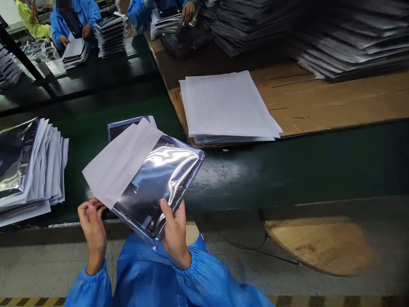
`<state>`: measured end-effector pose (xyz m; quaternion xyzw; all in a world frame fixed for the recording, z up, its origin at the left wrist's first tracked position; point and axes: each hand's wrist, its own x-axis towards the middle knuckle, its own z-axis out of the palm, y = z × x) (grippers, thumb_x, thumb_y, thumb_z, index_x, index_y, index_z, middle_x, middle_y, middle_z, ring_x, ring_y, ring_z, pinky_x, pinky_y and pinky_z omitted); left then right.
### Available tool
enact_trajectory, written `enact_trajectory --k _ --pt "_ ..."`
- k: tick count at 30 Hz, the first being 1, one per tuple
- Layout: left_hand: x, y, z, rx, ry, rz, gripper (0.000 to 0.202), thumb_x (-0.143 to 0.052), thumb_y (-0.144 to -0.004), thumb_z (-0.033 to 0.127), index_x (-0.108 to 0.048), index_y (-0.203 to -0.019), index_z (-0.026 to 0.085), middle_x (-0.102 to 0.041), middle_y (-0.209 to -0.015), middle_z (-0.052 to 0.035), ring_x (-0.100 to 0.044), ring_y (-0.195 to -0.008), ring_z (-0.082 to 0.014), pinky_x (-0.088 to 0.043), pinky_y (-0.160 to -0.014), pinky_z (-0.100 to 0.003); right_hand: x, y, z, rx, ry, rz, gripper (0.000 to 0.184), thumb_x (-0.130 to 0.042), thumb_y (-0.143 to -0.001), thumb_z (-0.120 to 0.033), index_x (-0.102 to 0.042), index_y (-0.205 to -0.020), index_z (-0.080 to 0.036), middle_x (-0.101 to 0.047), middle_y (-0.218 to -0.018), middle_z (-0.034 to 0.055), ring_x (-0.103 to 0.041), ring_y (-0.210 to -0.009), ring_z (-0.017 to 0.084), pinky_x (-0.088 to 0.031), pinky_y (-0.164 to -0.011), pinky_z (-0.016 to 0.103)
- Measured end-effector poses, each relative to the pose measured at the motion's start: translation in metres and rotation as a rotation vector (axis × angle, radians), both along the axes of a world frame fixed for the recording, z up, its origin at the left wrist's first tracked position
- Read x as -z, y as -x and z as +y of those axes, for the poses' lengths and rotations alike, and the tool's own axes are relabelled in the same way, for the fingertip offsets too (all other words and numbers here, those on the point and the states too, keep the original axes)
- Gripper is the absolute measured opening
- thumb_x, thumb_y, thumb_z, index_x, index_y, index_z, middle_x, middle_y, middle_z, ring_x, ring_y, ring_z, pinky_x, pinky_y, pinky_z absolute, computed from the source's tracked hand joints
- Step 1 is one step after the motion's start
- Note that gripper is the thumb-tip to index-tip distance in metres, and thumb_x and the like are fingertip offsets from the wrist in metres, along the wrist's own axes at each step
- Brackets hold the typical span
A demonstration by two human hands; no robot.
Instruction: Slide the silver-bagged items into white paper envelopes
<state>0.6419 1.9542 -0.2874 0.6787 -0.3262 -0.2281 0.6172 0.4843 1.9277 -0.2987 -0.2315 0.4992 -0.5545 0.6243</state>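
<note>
My right hand (175, 232) grips a dark flat panel in a clear plastic bag (153, 187), thumb on top and fingers underneath. The panel is held tilted above the front edge of the green table. Over its left part lies a white paper sheet (123, 164). My left hand (93, 230) has its fingers curled closed at the lower left edge of that sheet, pinching it; the fingertips are partly hidden. Just behind, another bagged panel (116, 129) lies on the table, mostly covered by the held one.
To the left stands a stack of bagged panels with white sheets (47, 166). A pile of white paper (226, 106) rests on a brown cardboard sheet (335, 102), with dark stacks (361, 42) behind. Co-workers (75, 21) handle similar items across the table. A wooden stool (319, 245) stands at right.
</note>
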Motion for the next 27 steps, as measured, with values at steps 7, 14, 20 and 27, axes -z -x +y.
enact_trajectory --k 7,14,20,27 --pt "-0.027 0.018 -0.006 -0.073 -0.126 0.515 0.053 -0.059 -0.079 0.051 -0.053 -0.122 0.022 -0.061 -0.123 -0.0073 -0.056 -0.114 -0.0234 -0.05 -0.093 -0.033 0.02 0.015 0.062 -0.172 0.036 -0.015 0.063 -0.065 -0.077 -0.037 -0.039 -0.134 -0.027 -0.062 -0.119 0.006 -0.057 -0.109 0.02 -0.044 -0.098 0.039" --pt "0.01 0.013 0.036 0.128 -0.398 0.267 0.068 -0.07 -0.054 0.066 -0.067 -0.098 0.014 -0.072 -0.099 -0.0108 -0.064 -0.099 -0.0292 -0.051 -0.091 -0.039 0.067 0.181 0.081 0.118 -0.12 0.445 0.03 -0.076 -0.064 -0.042 -0.069 -0.086 -0.022 -0.071 -0.088 0.0057 -0.064 -0.081 0.021 -0.049 -0.083 0.039" --pt "0.043 0.045 0.033 0.48 -0.547 0.157 0.071 -0.066 -0.047 0.075 -0.07 -0.082 0.013 -0.073 -0.083 -0.0132 -0.067 -0.087 -0.0325 -0.054 -0.081 -0.043 0.059 0.19 0.05 0.085 -0.054 0.236 0.044 -0.064 -0.073 -0.056 -0.067 -0.098 -0.02 -0.071 -0.091 0.0052 -0.063 -0.083 0.02 -0.049 -0.072 0.032" --pt "0.069 0.06 0.043 0.533 -0.612 0.177 0.072 -0.063 -0.053 0.075 -0.067 -0.089 0.012 -0.073 -0.085 -0.0134 -0.067 -0.087 -0.0314 -0.052 -0.084 -0.043 0.071 0.174 0.07 0.171 -0.124 0.137 0.041 -0.062 -0.075 -0.056 -0.069 -0.082 -0.016 -0.069 -0.068 0.0018 -0.059 -0.062 0.017 -0.045 -0.058 0.027"
